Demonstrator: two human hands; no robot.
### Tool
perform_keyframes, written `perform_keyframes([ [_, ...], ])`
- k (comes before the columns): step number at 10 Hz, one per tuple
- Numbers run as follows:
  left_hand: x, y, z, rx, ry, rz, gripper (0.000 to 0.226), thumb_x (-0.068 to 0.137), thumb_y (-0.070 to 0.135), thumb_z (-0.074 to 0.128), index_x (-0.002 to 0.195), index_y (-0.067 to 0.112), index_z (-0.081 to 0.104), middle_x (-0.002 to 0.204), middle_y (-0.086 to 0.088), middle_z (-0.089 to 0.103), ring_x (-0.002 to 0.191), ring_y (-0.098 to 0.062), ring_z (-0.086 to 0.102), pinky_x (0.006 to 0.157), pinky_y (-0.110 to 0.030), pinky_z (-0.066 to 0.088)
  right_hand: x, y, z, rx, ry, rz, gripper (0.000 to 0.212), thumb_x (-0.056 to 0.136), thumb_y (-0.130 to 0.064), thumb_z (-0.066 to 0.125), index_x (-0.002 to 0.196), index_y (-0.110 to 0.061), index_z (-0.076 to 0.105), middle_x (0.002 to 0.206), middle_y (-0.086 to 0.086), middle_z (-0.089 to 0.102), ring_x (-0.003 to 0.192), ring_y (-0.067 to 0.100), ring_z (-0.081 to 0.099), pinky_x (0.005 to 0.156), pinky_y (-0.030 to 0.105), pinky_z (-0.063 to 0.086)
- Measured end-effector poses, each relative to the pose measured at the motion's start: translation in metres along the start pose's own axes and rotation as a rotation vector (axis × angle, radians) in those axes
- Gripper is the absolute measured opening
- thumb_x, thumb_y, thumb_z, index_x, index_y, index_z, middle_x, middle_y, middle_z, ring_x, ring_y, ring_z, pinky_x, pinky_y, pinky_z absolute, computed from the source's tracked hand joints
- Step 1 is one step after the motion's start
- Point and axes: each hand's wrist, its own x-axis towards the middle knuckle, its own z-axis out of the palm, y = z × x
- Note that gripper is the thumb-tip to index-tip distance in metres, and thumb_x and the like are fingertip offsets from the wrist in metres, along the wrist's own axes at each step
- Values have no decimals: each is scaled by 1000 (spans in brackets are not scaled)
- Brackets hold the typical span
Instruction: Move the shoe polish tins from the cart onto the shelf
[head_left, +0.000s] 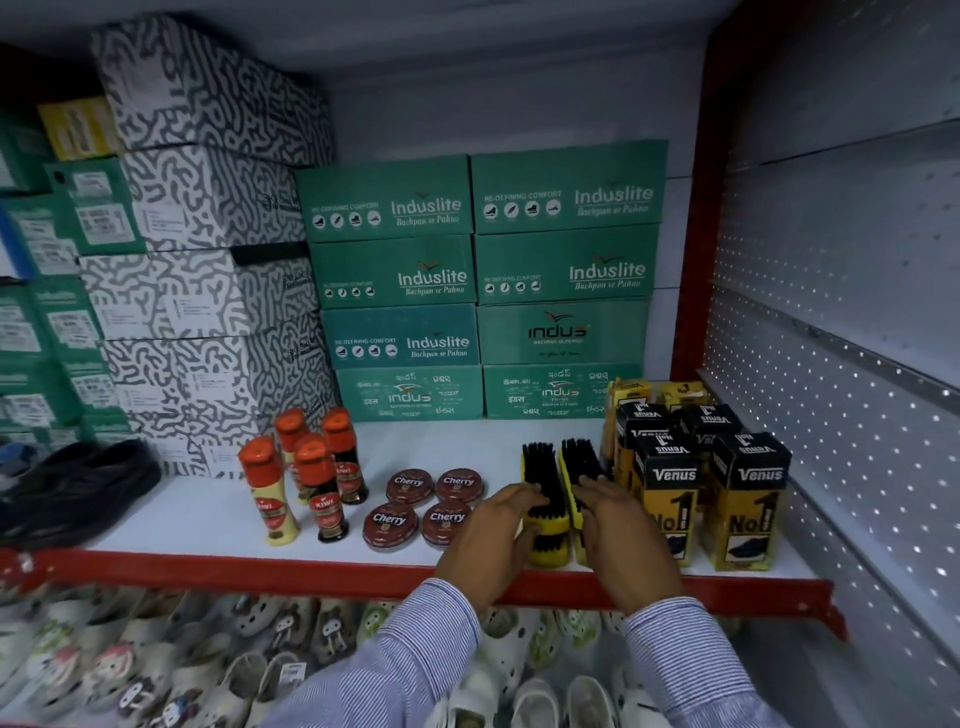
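Resting on the white shelf (218, 512), four Cherry shoe polish tins (423, 506) are grouped in a square at 9 o'clock of the left hand (488, 535). Two yellow shoe brushes (558, 499) are flanked by both hands, fingers extended loosely; the right hand (623, 535) is laid against the right brush.

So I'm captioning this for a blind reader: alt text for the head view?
Both hands, left hand and right hand, rest on two yellow shoe brushes on a white shelf. Four Cherry polish tins sit left of them, beside Kiwi bottles.
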Motion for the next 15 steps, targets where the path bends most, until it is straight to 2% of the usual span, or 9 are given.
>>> perform_keyframes([
  [2, 1, 5, 0, 0, 21, -40, 29, 93, 9, 59, 121, 19, 64, 134, 1, 62, 120, -16, 59, 98, -15, 36, 0, 1, -3, -14, -14, 12, 49, 88, 4, 52, 134, -13, 54, 147, 5, 48, 139, 22, 39, 111, 37, 40],
  [5, -2, 13, 0, 23, 16, -70, 34, 95, 14, 59, 129, 18, 62, 140, 1, 59, 125, -17, 56, 106, -24, 40, -2, -10, -7, -45, 10, 73, 45, 88, 1, 52, 128, -16, 59, 143, 5, 52, 134, 25, 42, 102, 41, 48],
  [8, -4, 21, -9, 52, -45, -88, 48, 92, -1, 53, 137, 15, 55, 150, -2, 50, 136, -21, 48, 111, -24, 34, -3, -11, -13, -52, -5, 57, 38, 89, -5, 53, 125, -16, 62, 141, 6, 54, 132, 25, 43, 99, 39, 49],
  [9, -6, 25, -14, 197, -57, -44, 59, 95, 1, 49, 149, 20, 38, 161, -3, 33, 150, -25, 26, 123, -38, 23, -11, -16, -27, -52, 88, -44, 39, 90, -4, 52, 128, -15, 59, 141, 5, 54, 129, 24, 47, 101, 36, 48],
  [10, -8, 44, -19, 299, 7, 21, 71, 94, 7, 50, 155, 26, 19, 167, 3, 15, 154, -22, 7, 125, -49, 15, -25, -18, -58, -53, 358, -147, 45, 89, -5, 54, 133, -17, 54, 143, 0, 53, 135, 21, 41, 108, 37, 42],
  [11, 3, 75, -15, 308, 55, 166, 82, 89, 1, 53, 156, 23, 12, 167, 2, 8, 155, -21, 1, 126, -47, 10, -32, -4, -91, -125, 506, -66, 50, 93, -22, 33, 141, -15, 44, 150, 4, 43, 143, 25, 28, 116, 45, 32],
  [12, 20, 98, -2, 309, 28, 248, 92, 82, -4, 55, 157, 21, 7, 168, 2, 5, 155, -20, -4, 126, -48, 6, -29, 27, -99, -196, 407, 117, 54, 95, -26, 27, 147, -13, 30, 157, 8, 30, 147, 27, 17, 120, 50, 22],
  [13, 32, 111, 8, 339, -45, 271, 97, 78, 0, 64, 157, 19, 11, 167, 2, 9, 154, -19, -3, 125, -51, 5, -31, 49, -95, -198, 267, 207, 54, 95, -26, 31, 145, -7, 33, 154, 13, 35, 145, 30, 25, 121, 51, 19],
  [15, 35, 114, 9, 315, -72, 225, 85, 80, 3, 62, 154, 24, 26, 165, 7, 18, 154, -14, 3, 124, -55, 9, -31, 49, -101, -218, 227, 166, 51, 97, -23, 37, 145, -8, 32, 155, 10, 34, 145, 26, 24, 122, 47, 17],
])
